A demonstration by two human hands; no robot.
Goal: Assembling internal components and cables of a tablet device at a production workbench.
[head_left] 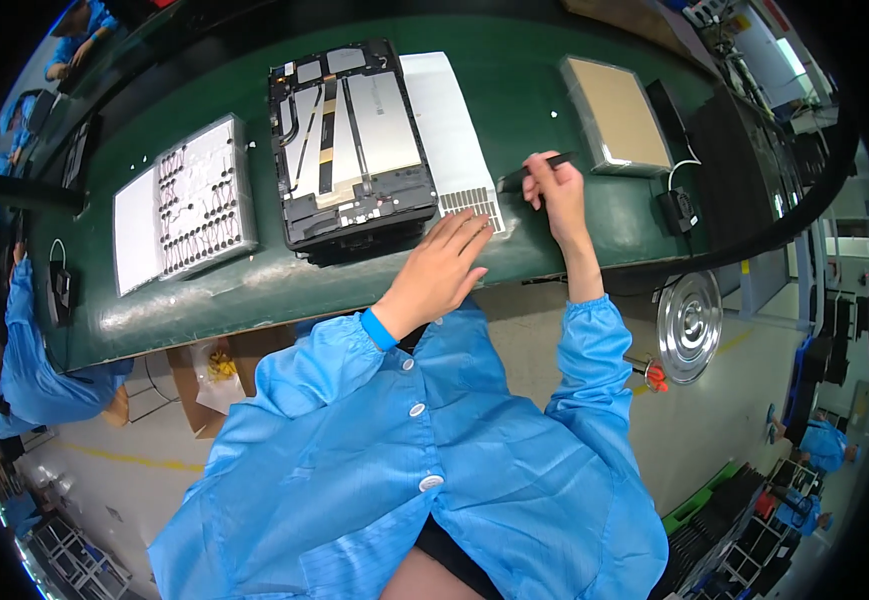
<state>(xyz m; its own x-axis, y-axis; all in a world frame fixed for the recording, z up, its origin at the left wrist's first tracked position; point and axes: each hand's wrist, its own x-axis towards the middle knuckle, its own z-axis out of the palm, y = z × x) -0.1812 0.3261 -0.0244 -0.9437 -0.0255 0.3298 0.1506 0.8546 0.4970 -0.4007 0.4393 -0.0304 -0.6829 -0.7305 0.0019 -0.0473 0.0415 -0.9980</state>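
My left hand (432, 275) rests with its fingers stretched over the near edge of a white label sheet (444, 110). Rows of small pale labels on a grid fill the sheet's near end. In my right hand (560, 200), just right of the sheet, the fingers are closed around a slim black pen-like tool (514, 182); its exact kind is unclear. Left of the sheet, and partly overlapping it, lies a stack of opened black device housings (384, 110) with silver battery plates and flat ribbon cables on top.
A clear tray (239, 160) of small black wired parts sits left on the green bench (524, 100), beside a white panel (137, 235). At right are a box with a brown board (614, 115) and a black adapter (676, 212). A round metal stool (689, 325) stands below.
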